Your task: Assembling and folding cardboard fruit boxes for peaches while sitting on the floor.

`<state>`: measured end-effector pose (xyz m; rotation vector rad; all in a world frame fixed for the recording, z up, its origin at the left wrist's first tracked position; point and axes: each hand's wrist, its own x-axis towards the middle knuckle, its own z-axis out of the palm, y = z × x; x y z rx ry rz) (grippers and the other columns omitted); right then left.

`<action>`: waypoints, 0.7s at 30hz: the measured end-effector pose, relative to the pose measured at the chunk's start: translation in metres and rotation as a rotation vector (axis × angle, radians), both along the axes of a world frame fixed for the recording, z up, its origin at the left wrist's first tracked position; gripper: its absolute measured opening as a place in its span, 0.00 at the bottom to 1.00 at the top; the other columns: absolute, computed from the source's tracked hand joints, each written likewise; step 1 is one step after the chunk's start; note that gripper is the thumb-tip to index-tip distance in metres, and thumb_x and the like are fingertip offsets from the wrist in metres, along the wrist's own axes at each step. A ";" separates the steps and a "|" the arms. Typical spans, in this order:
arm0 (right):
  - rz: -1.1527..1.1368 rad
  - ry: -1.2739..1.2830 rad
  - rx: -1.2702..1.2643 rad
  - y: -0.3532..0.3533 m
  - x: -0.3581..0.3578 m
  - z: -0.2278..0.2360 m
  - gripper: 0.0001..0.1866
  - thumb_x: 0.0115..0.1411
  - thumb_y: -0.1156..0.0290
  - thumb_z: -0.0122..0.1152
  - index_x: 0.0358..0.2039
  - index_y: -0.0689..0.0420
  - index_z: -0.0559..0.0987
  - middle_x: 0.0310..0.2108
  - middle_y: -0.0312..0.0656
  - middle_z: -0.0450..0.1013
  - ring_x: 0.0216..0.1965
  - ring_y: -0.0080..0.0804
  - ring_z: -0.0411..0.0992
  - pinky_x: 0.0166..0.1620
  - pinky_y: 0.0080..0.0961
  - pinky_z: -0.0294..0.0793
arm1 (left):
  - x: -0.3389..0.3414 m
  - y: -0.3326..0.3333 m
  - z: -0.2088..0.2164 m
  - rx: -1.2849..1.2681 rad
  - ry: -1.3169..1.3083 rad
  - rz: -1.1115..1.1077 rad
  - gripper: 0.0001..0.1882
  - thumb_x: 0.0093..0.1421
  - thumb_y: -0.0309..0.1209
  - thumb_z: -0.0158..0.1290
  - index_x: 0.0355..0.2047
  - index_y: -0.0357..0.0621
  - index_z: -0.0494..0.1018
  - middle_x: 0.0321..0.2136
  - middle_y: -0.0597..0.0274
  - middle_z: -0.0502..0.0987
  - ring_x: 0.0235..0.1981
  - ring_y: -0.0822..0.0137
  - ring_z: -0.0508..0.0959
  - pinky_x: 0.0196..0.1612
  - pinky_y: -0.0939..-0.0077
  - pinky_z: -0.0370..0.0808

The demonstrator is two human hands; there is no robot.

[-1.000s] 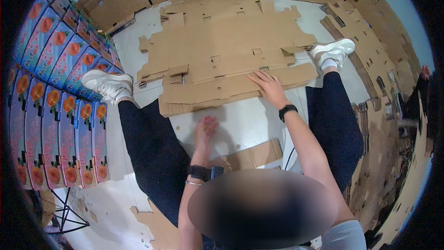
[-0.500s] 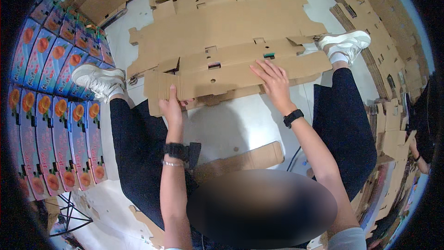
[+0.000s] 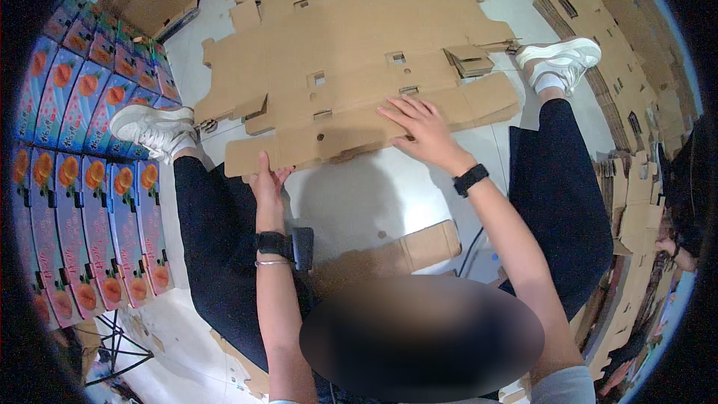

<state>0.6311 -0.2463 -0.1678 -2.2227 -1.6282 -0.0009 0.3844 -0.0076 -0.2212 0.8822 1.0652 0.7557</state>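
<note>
A flat, die-cut brown cardboard sheet [image 3: 329, 45] with slots and small round holes lies on the floor between my legs, its near long flap [image 3: 351, 135] toward me. My left hand [image 3: 267, 183] pinches the near left corner of that flap, thumb on top and fingers at its lower edge. Spread over the flap's right half, my right hand [image 3: 426, 133] presses with outstretched fingers. Tabs stand partly raised at the left slot and at the right slot [image 3: 471, 61]. Further layers of cardboard show under the near edge.
Printed fruit cartons [image 3: 86, 232] stand stacked at the left. Cardboard sheets [image 3: 621, 82] are piled along the right. A loose cardboard strip [image 3: 430, 247] and a black cable [image 3: 473, 251] lie nearer me. Another person's hand [image 3: 677, 254] shows at the far right.
The sheet has shifted slightly away and left, and its near flap sits at a different angle. The right-hand tab has risen. My right hand has slid left and both hands stay at the flap.
</note>
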 end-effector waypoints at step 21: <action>-0.375 -0.121 -0.647 -0.073 0.101 0.051 0.55 0.39 0.56 0.76 0.67 0.38 0.55 0.66 0.42 0.54 0.67 0.47 0.52 0.61 0.62 0.56 | -0.012 -0.007 -0.016 0.151 0.349 0.029 0.29 0.58 0.47 0.60 0.41 0.29 0.67 0.32 0.48 0.77 0.25 0.58 0.80 0.27 0.74 0.77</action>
